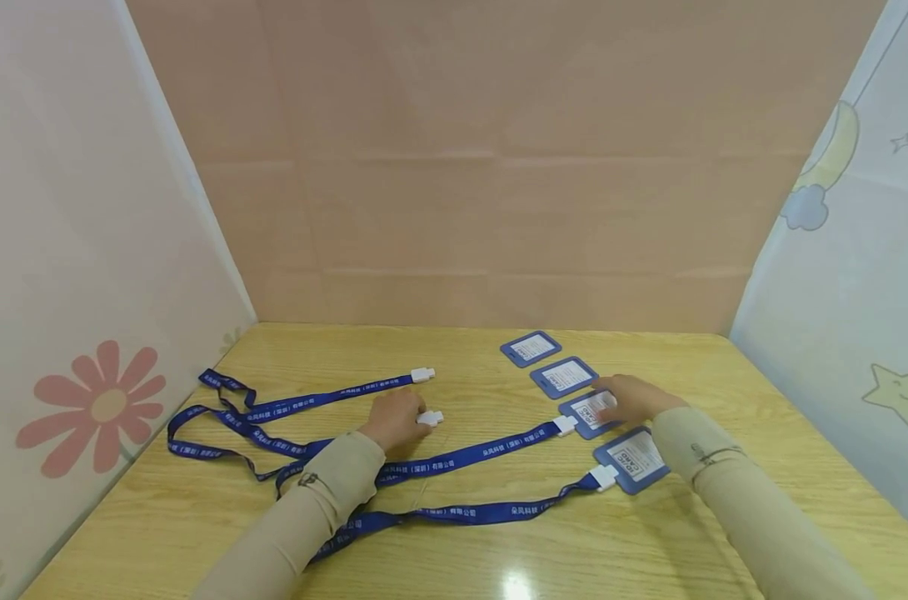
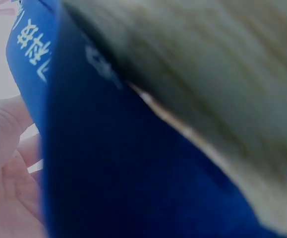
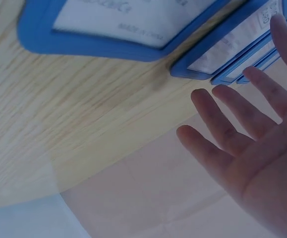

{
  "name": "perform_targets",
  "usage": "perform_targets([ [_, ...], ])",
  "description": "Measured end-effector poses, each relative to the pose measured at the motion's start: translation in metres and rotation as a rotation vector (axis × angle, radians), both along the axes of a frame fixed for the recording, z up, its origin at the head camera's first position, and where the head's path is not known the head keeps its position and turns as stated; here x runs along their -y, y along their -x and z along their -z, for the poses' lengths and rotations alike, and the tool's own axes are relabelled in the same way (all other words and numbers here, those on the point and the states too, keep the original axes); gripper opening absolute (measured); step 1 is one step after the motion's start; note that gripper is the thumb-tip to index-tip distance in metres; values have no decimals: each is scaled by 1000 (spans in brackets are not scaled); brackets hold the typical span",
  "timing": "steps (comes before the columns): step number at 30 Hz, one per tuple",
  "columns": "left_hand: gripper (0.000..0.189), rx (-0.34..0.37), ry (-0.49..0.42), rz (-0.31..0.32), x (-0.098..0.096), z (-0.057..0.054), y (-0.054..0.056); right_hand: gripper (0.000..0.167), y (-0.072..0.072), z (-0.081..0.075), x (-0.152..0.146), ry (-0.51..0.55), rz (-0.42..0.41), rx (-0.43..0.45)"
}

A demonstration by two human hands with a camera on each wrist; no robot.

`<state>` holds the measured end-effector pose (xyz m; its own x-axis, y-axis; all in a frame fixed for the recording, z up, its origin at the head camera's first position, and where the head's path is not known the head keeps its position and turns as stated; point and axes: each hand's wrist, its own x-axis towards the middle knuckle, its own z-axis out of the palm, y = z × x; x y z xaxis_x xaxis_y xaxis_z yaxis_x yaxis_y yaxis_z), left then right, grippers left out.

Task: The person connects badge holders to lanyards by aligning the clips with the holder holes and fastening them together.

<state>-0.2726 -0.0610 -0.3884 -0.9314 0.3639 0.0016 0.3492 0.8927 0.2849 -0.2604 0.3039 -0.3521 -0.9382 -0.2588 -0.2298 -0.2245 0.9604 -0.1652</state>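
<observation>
My left hand pinches the white clip of a blue lanyard at mid-table. In the left wrist view, the blue strap and its dark blurred fold hide most of the fingers. Over on the right, my right hand is at a blue badge holder joined to a lanyard by a white clip. Its fingers are spread and fairly straight in the right wrist view, with the thumb at a holder. Nearest me lies another blue holder, clipped to a lanyard.
Two holders without lanyards, one farther back and one nearer, lie beyond the right hand. Another lanyard stretches across the back left, its white clip pointing right. Straps loop at the left. Patterned side walls and a tan back wall enclose the wooden table.
</observation>
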Motion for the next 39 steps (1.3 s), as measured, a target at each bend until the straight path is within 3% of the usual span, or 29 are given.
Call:
perform_targets([
  [10,25,-17,-27,-8,0,-4,0,50,15,5,4,34,-8,-45],
  [24,23,-98,-13,1,0,-11,1,44,33,15,6,76,-32,-118],
  [39,22,-109,13,9,-7,-18,0,46,44,23,13,100,18,-92],
])
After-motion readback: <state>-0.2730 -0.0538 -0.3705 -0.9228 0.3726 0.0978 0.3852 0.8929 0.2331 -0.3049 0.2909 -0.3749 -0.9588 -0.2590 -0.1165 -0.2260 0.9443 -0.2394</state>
